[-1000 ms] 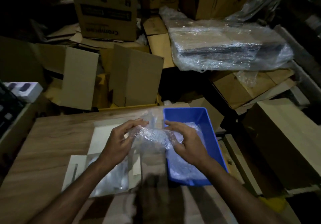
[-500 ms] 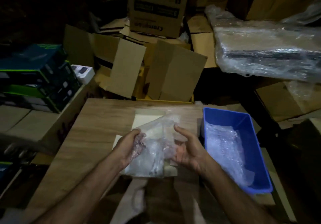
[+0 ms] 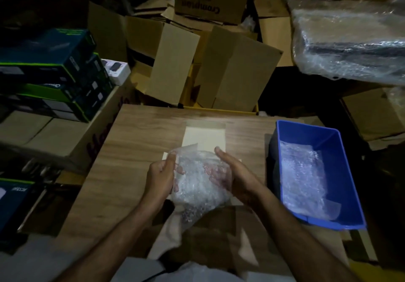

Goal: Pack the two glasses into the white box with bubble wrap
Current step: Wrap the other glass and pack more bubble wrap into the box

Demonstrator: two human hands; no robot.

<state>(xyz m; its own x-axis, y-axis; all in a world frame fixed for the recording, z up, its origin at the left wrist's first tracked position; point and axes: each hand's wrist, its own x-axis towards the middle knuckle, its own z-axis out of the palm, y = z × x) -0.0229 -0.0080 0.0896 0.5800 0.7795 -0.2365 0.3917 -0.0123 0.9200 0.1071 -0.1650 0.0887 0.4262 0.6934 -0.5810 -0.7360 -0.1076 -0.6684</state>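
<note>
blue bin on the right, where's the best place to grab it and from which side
Grip the blue bin by its long left wall, coming from the table side with the right hand. That rim is bare, straight and nearest; the bubble wrap sheet inside lies on the floor, clear of it. Both hands now hold a bubble wrap bundle.

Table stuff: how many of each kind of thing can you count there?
Blue bins: 1
Bubble wrap bundles held in both hands: 1
Bubble wrap sheets lying in the bin: 1
White flat boxes: 1
Hands, left and right: 2
Total: 6
</note>
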